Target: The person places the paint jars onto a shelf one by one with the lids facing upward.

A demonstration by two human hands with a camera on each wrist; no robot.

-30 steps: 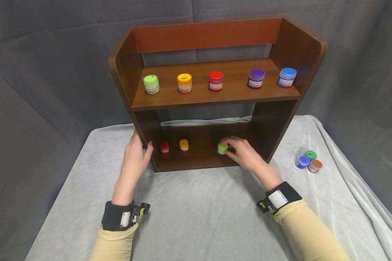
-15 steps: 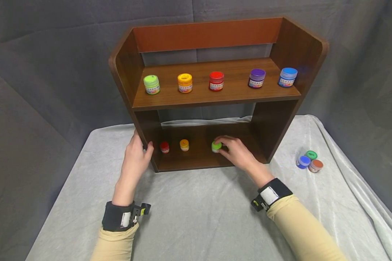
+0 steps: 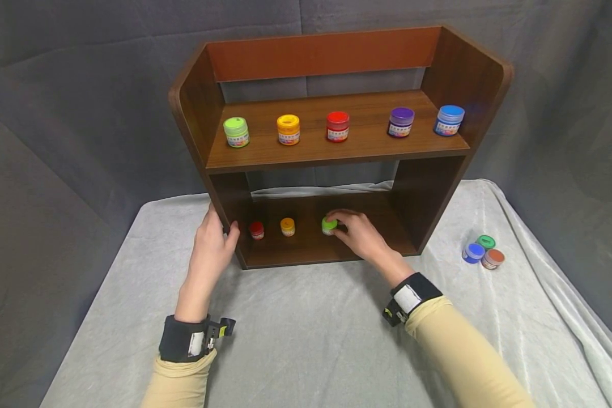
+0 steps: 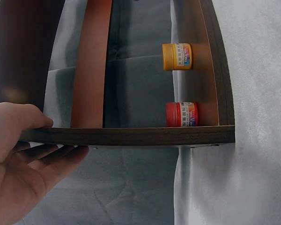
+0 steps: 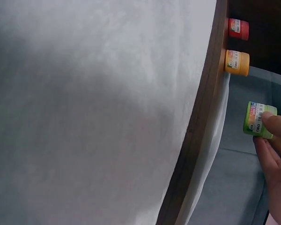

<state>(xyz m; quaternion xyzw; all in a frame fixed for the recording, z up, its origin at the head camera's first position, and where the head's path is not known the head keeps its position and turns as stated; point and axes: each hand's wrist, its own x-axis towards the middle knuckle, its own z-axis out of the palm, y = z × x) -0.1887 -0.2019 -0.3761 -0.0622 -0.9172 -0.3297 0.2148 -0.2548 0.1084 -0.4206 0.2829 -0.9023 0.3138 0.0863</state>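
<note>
I've got the lt-green jar [image 3: 329, 227] pinched in my R hand [image 3: 359, 235], approx. upright, label showing, held just clear of the bottom board at abt 6 o'clock in the shelf unit [image 3: 367, 136]. The unit's dk-brown, 2-tier, w/ a reddish back rail & rounded top front corners, & stands upright. My L hand [image 3: 212, 243] grips its side panel's front edge at abt 8 o'clock, thumb inside, other fingers outside.

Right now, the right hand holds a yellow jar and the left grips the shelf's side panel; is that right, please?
No: the right wrist view shows the right hand holding a light green jar; the left hand grips the side panel.
</note>
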